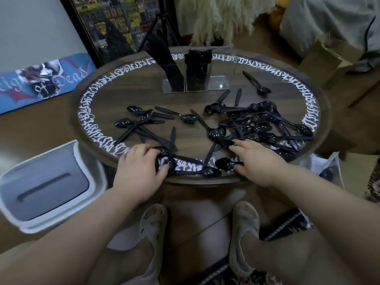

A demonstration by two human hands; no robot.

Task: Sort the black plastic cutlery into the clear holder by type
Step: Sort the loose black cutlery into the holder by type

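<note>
Two hands are down at the near rim of the round tabletop (98,93), the one with white lettering circling its edge. The left hand (138,169) has its fingers curled over a small bunch of black spoons (166,161), thumb tucked under a bowl; how many it grips is hard to count, since handles cross beneath the fingers. The right hand (256,161) has fingers stretched forward, fingertips touching a spoon bowl (227,143), thumb beside another spoon (225,163); a true grip on either is not clear.

The clear holder (195,76) stands at the far side with three compartments: the left one (172,79) carries a leaning bundle of long black pieces, the middle one (196,79) is packed with black cutlery, and the right one (220,79) looks bare. The types inside are too dark to name.

Loose spoons split into a small scatter on the left (139,118), roughly six or seven, and a dense tangle on the right (261,124), too overlapped to count. One spoon (257,83) lies apart near the holder.

A white bin (47,182) sits left of the tabletop, and a plastic bag (327,167) to the right is partly cut off behind the right arm.
</note>
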